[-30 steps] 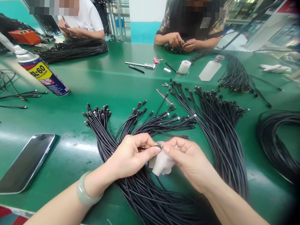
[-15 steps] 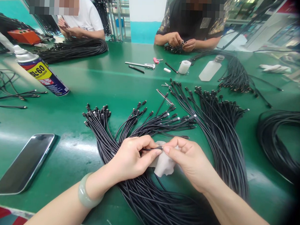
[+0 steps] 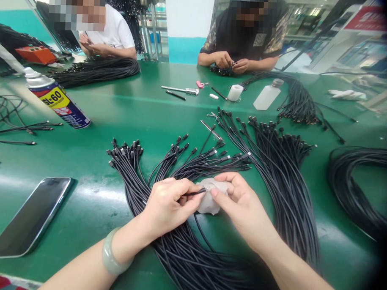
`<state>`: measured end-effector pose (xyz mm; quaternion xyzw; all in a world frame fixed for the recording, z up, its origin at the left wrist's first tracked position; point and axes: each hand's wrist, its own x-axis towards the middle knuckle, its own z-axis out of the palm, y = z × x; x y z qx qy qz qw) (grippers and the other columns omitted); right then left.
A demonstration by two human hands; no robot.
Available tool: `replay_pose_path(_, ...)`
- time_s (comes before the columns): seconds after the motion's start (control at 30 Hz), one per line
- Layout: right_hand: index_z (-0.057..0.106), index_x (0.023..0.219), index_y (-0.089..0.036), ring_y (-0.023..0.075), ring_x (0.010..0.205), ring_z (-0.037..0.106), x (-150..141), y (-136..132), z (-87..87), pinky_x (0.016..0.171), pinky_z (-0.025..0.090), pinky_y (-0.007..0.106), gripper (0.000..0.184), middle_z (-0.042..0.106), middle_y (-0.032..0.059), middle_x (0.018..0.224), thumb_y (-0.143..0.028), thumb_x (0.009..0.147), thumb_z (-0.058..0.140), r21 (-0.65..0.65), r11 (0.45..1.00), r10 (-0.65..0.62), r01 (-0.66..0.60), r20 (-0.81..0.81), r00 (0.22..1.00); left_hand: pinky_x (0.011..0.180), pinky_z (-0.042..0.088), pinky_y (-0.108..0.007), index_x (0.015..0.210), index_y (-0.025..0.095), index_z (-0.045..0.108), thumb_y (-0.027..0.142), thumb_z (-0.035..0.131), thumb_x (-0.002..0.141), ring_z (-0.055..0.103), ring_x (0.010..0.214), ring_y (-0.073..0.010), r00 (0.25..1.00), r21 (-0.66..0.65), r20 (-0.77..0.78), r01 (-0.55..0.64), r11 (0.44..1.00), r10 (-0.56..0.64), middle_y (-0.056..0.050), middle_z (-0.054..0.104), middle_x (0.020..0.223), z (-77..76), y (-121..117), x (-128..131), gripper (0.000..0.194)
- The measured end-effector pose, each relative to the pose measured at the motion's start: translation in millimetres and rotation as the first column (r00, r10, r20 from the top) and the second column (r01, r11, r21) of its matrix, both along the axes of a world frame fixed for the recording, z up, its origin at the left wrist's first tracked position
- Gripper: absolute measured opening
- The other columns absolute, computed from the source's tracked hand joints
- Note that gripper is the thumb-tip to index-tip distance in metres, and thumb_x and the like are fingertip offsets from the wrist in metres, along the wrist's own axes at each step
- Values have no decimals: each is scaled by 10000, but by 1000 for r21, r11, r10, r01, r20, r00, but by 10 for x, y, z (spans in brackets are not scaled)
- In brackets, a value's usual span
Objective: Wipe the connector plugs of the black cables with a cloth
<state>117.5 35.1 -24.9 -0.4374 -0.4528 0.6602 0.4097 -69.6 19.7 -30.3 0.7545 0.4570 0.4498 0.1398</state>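
My left hand [image 3: 169, 205] pinches the plug end of a thin black cable [image 3: 196, 191] between thumb and fingers. My right hand [image 3: 238, 206] is closed on a small grey-white cloth [image 3: 210, 198] and presses it against the cable's metal tip. Both hands hover over a large fan of black cables [image 3: 186, 170] spread on the green table [image 3: 134, 113]. A pale bangle [image 3: 108, 256] circles my left wrist.
A phone [image 3: 29, 215] lies at the left front. A spray can [image 3: 57, 100] lies further back on the left. A white bottle [image 3: 266, 97], a tape roll [image 3: 235, 92] and small tools [image 3: 182, 90] sit mid-table. Two people work on cable bundles across the table. More cables [image 3: 357, 184] coil at right.
My right hand has bunched the cloth up higher around the cable tip. The view has tilted slightly downward; the hands stay in the same place.
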Motion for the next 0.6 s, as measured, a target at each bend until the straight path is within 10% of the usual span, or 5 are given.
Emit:
replay_pose_path(0.4,694,947,-224,179,751,585,32,11,103,637,472,278,229,664,31,852,-446,921,642,-48,998,25,-27,-32,999,538,432,-197,768,159,663,159,659,847,544,459,-74,998,5,-56,10,1000,-9,41,631,549,26,3,13,79)
replay_pose_path(0.6,628,1050,-242,153,819,581,13,18,107,741,469,253,160,637,-2,896,-235,893,658,-102,994,15,-24,-88,996,544,427,-203,787,151,673,138,659,834,552,468,-79,997,19,-75,16,1000,-15,43,615,541,14,2,8,50)
